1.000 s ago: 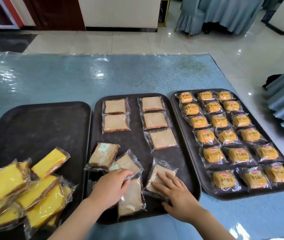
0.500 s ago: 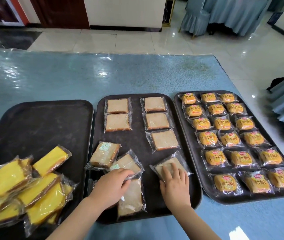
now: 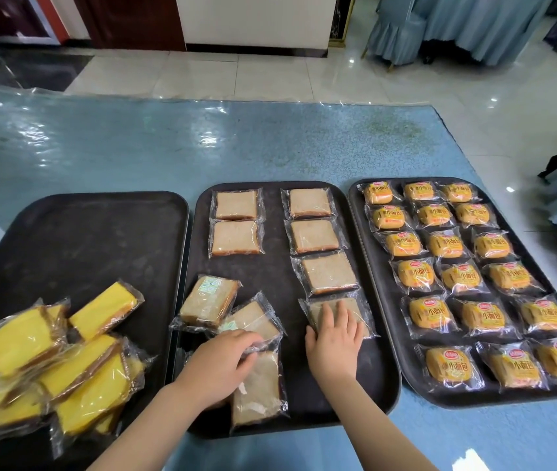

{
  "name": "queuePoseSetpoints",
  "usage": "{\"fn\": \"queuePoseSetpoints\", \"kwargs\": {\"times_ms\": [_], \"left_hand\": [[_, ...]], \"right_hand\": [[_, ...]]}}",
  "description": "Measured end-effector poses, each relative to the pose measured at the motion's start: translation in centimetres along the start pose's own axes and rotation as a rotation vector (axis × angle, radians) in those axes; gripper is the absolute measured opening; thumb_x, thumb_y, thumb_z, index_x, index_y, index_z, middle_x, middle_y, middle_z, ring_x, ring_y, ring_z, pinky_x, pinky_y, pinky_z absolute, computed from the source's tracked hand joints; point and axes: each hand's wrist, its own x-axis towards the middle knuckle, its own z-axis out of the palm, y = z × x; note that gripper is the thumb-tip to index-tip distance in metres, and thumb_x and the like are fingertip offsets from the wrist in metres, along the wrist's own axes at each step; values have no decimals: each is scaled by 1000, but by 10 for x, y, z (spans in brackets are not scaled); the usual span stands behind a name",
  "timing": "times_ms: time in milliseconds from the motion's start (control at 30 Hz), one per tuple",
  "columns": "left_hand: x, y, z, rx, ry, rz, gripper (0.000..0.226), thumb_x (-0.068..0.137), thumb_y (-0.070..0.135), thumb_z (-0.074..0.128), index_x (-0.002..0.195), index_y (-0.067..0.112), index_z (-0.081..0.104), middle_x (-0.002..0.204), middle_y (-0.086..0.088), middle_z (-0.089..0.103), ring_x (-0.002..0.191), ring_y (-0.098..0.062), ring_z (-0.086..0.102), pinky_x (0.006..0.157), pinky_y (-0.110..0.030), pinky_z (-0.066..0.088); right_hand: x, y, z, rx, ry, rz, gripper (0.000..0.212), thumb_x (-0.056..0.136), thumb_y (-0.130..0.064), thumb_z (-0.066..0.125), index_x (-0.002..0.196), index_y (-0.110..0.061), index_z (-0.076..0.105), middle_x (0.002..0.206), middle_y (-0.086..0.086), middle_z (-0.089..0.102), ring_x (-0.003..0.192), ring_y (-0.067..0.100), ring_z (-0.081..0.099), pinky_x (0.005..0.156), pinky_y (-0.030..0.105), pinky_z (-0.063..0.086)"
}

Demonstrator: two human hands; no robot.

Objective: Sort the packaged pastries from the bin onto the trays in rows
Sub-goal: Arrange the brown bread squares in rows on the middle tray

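Observation:
Three black trays lie side by side on the blue table. The middle tray (image 3: 277, 266) holds wrapped brown cake slices in two columns. My right hand (image 3: 334, 338) lies flat, fingers straight, on a brown slice (image 3: 355, 307) at the foot of the right column, just below the third slice (image 3: 329, 273). My left hand (image 3: 219, 365) rests, fingers curled, on a loose pile of brown slices (image 3: 255, 321) at the tray's near left; another slice (image 3: 256, 389) sticks out beneath it. Whether the left hand grips a packet is not clear.
The left tray (image 3: 83, 239) carries a heap of yellow wrapped cakes (image 3: 49, 362) at its near end. The right tray (image 3: 377, 283) is filled with rows of small orange buns (image 3: 460, 277). Tiled floor and draped chairs lie beyond the table.
My right hand has slid a brown slice away from me, up the right column until it sits just under the third slice. My left hand has stayed on the pile.

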Motion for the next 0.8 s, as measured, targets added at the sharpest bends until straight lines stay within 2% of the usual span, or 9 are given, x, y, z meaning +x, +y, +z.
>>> {"fn": "queuePoseSetpoints", "kwargs": {"times_ms": [133,267,367,500,633,800], "left_hand": [[1,-1,1,-5,-6,-3,30,98,35,46,127,35,54,114,20,57,103,1,51,87,-24,47],[2,-1,1,-7,-3,-4,30,98,35,46,128,34,54,115,20,57,104,1,51,87,-23,46],[3,-1,1,-11,-2,-5,31,98,35,46,128,34,54,116,20,57,104,2,51,87,-22,46],[4,0,0,-11,-5,-9,31,98,35,46,128,34,54,116,20,58,102,2,52,87,-23,47],[4,0,0,-10,4,-6,30,98,34,47,126,33,55,117,19,59,104,0,53,87,-23,46],[5,-2,1,-8,5,-3,30,97,34,47,125,31,57,117,17,60,105,-4,54,87,-24,46]], "right_hand": [[2,2,1,-8,8,-16,58,78,-40,72,126,-10,62,137,22,53,124,41,51,104,59,38],[2,7,-2,15,-9,-47,60,87,-50,52,134,-12,56,143,20,47,131,40,44,110,57,31],[5,13,-12,108,-15,-57,67,89,-56,30,136,-14,53,147,17,43,136,37,37,114,53,25],[29,26,-28,129,-22,-186,54,97,-42,31,144,-18,44,155,11,32,142,32,27,119,45,10],[57,43,-22,-33,-102,-382,59,95,-45,20,149,-27,36,158,5,28,144,36,26,117,41,0],[65,42,-14,-58,-173,-358,59,96,-49,15,152,-32,26,160,-3,22,147,31,19,117,43,-1]]}}
